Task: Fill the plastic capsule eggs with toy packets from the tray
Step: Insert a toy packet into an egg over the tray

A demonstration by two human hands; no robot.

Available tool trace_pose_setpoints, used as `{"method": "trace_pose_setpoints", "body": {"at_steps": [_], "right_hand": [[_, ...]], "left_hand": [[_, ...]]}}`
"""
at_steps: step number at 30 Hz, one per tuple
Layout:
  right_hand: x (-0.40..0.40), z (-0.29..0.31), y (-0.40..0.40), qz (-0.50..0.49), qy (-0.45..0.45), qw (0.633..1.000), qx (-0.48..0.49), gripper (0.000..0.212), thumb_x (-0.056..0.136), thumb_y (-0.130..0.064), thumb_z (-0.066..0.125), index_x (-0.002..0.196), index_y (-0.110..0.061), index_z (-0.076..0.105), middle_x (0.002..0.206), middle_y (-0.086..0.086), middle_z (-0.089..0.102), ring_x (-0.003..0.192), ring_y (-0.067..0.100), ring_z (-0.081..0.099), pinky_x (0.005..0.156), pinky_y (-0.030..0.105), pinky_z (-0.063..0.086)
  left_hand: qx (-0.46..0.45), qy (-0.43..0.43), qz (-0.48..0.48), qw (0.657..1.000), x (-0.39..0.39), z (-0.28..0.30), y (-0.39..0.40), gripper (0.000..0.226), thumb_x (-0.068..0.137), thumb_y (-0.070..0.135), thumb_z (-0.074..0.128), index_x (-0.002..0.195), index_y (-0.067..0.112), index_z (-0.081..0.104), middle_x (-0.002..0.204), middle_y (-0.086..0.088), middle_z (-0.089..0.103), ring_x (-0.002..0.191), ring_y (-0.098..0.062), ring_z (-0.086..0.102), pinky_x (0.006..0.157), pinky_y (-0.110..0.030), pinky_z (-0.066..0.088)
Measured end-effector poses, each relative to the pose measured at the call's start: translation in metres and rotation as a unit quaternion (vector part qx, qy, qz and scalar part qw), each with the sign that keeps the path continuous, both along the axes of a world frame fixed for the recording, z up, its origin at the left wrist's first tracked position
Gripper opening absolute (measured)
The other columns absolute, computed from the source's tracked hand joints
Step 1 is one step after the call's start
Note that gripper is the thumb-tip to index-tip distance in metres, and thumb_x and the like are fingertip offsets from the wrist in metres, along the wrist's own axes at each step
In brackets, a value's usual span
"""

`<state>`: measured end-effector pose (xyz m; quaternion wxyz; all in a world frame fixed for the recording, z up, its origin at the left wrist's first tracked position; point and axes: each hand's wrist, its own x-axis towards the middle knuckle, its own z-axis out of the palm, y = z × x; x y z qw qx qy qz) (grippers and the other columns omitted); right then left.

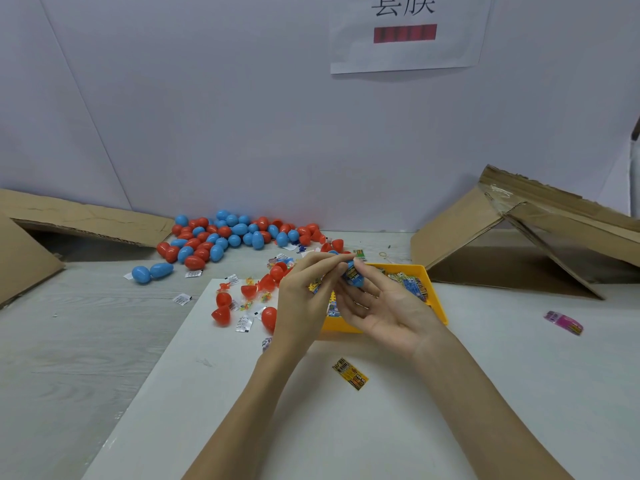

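Your right hand [384, 306] sits palm-up right over the yellow tray [437, 299], fingers mostly loose, but the thumb and fingertips are pinching a blue egg half [354, 276] that has a printed toy packet stuffed in its mouth. Your left hand [304, 292] is curled in from the tray's left side, index finger and thumb pinching down on that same blue half from above, and there's another printed packet [316, 285] tucked under its curled fingers. So both hands are gripping, neither is loose.

The tray itself holds a layer of blue-and-yellow toy packets [410, 284], mostly showing at its far right end since your hands cover the rest. Both forearms come up from the bottom edge and meet above the tray's near-left corner.

Left of the tray, on the white sheet [207, 393], you've got open red egg halves [223, 315] mixed with small white sachets [244, 323] and little clear toy bags. Behind the tray, against the wall, is the big pile of closed blue and red eggs [228, 237]. One yellow packet [349, 373] lies loose just in front of the tray, and a pink packet [563, 322] lies well off to the tray's right. Folded cardboard pieces [519, 237] lean on either side of it.
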<state>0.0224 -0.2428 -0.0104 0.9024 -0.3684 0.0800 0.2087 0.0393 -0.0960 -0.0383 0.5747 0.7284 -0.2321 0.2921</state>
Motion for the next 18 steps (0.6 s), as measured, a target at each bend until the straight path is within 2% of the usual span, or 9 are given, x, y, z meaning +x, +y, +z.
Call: {"method": "trace_pose_setpoints", "body": {"at_steps": [4, 8, 10, 12, 15, 18], "right_hand": [[-0.0013, 0.0018, 0.0021, -0.012, -0.017, 1.0, -0.022, 0.046, 0.076, -0.024, 0.087, 0.116, -0.008, 0.073, 0.111, 0.02, 0.076, 0.098, 0.028, 0.077, 0.076, 0.035, 0.063], [-0.0019, 0.0031, 0.0006, -0.023, -0.029, 0.999, -0.016, 0.044, 0.074, -0.024, 0.087, 0.113, -0.007, 0.077, 0.105, 0.017, 0.078, 0.092, 0.025, 0.078, 0.075, 0.034, 0.063], [-0.0023, 0.0034, 0.0001, -0.024, -0.041, 0.999, -0.023, 0.033, 0.075, -0.024, 0.087, 0.103, -0.009, 0.082, 0.106, 0.017, 0.078, 0.094, 0.024, 0.078, 0.076, 0.033, 0.063], [-0.0037, 0.0042, 0.0004, -0.023, -0.059, 0.997, -0.034, 0.032, 0.077, -0.026, 0.085, 0.104, -0.009, 0.082, 0.109, 0.019, 0.077, 0.098, 0.026, 0.077, 0.077, 0.033, 0.063], [-0.0033, 0.0041, 0.0007, -0.037, -0.108, 0.989, -0.092, 0.042, 0.087, -0.033, 0.076, 0.119, -0.007, 0.072, 0.111, 0.02, 0.076, 0.102, 0.029, 0.077, 0.075, 0.032, 0.064], [-0.0026, 0.0022, 0.0006, -0.085, -0.18, 0.957, -0.209, 0.042, 0.091, -0.041, 0.069, 0.118, -0.009, 0.072, 0.104, 0.015, 0.079, 0.095, 0.028, 0.078, 0.07, 0.027, 0.063]], "left_hand": [[-0.019, 0.018, 0.003, 1.0, 0.0008, -0.0006, 0.0004, 0.022, 0.097, 0.01, 0.066, 0.116, 0.014, 0.077, 0.109, 0.002, 0.072, 0.11, -0.02, 0.066, 0.091, -0.034, 0.057], [-0.013, 0.028, -0.012, 0.999, -0.0024, 0.0028, -0.0002, 0.027, 0.092, 0.021, 0.072, 0.119, 0.021, 0.076, 0.114, 0.007, 0.072, 0.114, -0.021, 0.065, 0.094, -0.035, 0.056], [-0.012, 0.028, -0.016, 0.999, -0.0026, 0.0033, 0.0003, 0.029, 0.091, 0.019, 0.074, 0.12, 0.021, 0.075, 0.115, 0.008, 0.072, 0.114, -0.019, 0.065, 0.095, -0.035, 0.056], [-0.023, 0.033, -0.025, 0.999, -0.002, 0.0041, 0.0016, 0.029, 0.091, 0.021, 0.073, 0.12, 0.023, 0.075, 0.115, 0.009, 0.072, 0.116, -0.02, 0.065, 0.095, -0.035, 0.056], [-0.045, 0.048, -0.039, 0.997, -0.0017, 0.0059, 0.0034, 0.027, 0.093, 0.023, 0.07, 0.12, 0.027, 0.075, 0.116, 0.011, 0.071, 0.118, -0.02, 0.064, 0.095, -0.032, 0.056], [-0.041, 0.069, -0.035, 0.996, -0.0001, 0.0052, 0.0036, 0.026, 0.098, 0.021, 0.066, 0.122, 0.027, 0.073, 0.118, 0.014, 0.072, 0.118, -0.014, 0.064, 0.093, -0.027, 0.056]]}}
